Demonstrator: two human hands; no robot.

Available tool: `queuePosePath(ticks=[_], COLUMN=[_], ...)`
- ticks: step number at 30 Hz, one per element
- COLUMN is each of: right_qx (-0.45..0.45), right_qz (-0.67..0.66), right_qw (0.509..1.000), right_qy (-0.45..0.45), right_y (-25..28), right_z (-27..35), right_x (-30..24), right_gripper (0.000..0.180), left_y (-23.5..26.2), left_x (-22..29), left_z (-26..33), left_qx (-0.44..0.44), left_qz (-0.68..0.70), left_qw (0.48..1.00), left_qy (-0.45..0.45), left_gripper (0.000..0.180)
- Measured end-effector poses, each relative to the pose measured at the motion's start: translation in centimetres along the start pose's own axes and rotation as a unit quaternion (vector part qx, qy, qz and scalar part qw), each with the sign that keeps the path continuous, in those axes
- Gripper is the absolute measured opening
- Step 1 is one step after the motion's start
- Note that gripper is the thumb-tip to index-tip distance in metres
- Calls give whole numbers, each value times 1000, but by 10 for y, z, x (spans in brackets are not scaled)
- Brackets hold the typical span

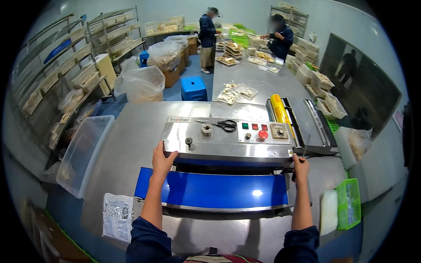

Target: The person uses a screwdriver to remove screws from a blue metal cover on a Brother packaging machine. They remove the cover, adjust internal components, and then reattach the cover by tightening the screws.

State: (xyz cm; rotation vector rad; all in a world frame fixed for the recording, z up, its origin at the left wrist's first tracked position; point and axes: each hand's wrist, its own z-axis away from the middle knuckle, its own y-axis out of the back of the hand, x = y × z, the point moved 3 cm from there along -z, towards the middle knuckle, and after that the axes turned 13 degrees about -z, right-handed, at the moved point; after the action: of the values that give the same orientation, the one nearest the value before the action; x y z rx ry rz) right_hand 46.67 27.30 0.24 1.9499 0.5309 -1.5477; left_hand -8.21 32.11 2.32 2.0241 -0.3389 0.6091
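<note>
A steel band sealing machine (197,149) with a blue conveyor belt (223,189) stands on the steel table in front of me. My left hand (163,158) grips the left end of its upper housing, thumb on the front face and fingers around the corner. At the opposite end, my right hand (301,170) is closed beside the housing. A thin shaft, apparently a screwdriver (307,145), points up out of that fist; its handle is mostly hidden. On the housing lie black-handled scissors (226,126), a small round metal part (206,129) and a control panel (265,133) with buttons and a dial.
A bag of metal parts (117,215) lies left, near a clear plastic bin (85,155). A film wrapper with a yellow roll (280,114) stands behind right. A green basket (348,204) sits right. Two people (207,39) work at the far table among food trays.
</note>
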Motion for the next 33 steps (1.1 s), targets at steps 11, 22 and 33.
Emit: queuePosePath(ticks=[11, 22, 33], right_qx=[-290, -233, -172], right_qz=[-22, 35, -6], right_qw=[952, 937, 948], right_qy=[-98, -260, -268], right_y=[43, 95, 112], right_z=[214, 304, 291], right_x=[-41, 36, 50], right_gripper=[16, 27, 22], left_y=[26, -104, -120], left_x=[135, 200, 210], left_z=[0, -47, -52], left_qx=[14, -112, -203], left_qz=[192, -51, -78], left_qw=[971, 967, 966], left_qy=[-140, -221, -139], left_gripper=[15, 13, 10])
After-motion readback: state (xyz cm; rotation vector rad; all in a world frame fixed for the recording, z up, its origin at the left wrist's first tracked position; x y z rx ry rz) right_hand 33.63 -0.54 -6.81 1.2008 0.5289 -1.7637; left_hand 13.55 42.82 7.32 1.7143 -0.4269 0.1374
